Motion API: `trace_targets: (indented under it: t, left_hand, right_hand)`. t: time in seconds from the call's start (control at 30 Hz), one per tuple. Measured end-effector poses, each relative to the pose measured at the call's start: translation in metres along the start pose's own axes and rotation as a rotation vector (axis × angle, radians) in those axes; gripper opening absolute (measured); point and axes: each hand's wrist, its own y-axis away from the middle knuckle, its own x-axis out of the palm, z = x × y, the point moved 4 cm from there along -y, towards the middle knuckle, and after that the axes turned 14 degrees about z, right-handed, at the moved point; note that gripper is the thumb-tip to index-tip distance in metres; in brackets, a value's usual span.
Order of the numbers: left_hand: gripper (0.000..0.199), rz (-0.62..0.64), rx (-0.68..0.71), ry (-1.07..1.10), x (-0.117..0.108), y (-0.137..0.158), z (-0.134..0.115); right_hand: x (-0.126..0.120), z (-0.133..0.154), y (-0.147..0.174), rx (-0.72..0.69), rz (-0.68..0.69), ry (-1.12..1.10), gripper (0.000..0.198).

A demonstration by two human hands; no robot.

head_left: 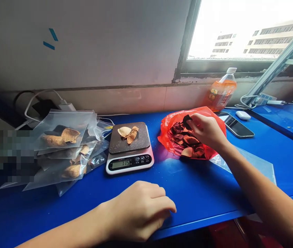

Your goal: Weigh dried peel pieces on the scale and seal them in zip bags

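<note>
A dark slice (186, 121) is pinched by the right hand (205, 128) over the red bag (167, 120), its long axis partly hidden. On the scale (116, 144), a brown slice (132, 135) is slanted front-left to back-right. The left hand (144, 208) is left half-open near the table's (187, 187) front edge.

Dark dried piece (187, 122), pinched above crumpled red bag (167, 121). Bag open on blue bench (200, 193), holding many curled brown pieces (178, 139). Scale (115, 146) stands flat, left of bag, bearing pale piece (123, 131) beside brown piece (132, 136).
</note>
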Motion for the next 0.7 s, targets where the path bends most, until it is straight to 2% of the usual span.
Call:
trace_targets:
  t: [0.07, 0.2, 0.3, 0.4, 0.5, 0.6, 0.7]
  left_hand:
    - [0.016, 0.007, -0.010, 0.038, -0.001, 0.000, 0.001]
    - [0.017, -0.011, -0.019, 0.098, -0.002, 0.001, 0.002]
    - [0.018, -0.012, -0.025, 0.108, -0.001, 0.001, 0.003]
    - [0.018, -0.015, -0.024, 0.118, 0.000, 0.000, 0.004]
    - [0.017, -0.013, -0.023, 0.120, 0.000, 0.000, 0.004]
    - [0.016, -0.004, -0.026, 0.110, 0.000, 0.001, 0.003]
    - [0.016, -0.006, -0.019, 0.102, -0.001, 0.002, 0.003]
  right_hand:
    - [-0.001, -0.004, 0.001, 0.077, -0.011, 0.038, 0.017]
    - [0.000, -0.006, 0.004, 0.244, 0.026, 0.264, 0.022]
    - [0.003, 0.014, 0.005, 0.114, 0.092, 0.329, 0.018]
    - [0.014, 0.039, 0.006, -0.064, 0.253, 0.325, 0.016]
    - [0.028, 0.047, 0.007, -0.111, 0.385, 0.364, 0.013]
    - [0.033, 0.038, 0.004, -0.091, 0.384, 0.321, 0.019]
    - [0.029, 0.025, 0.002, -0.072, 0.293, 0.157, 0.024]
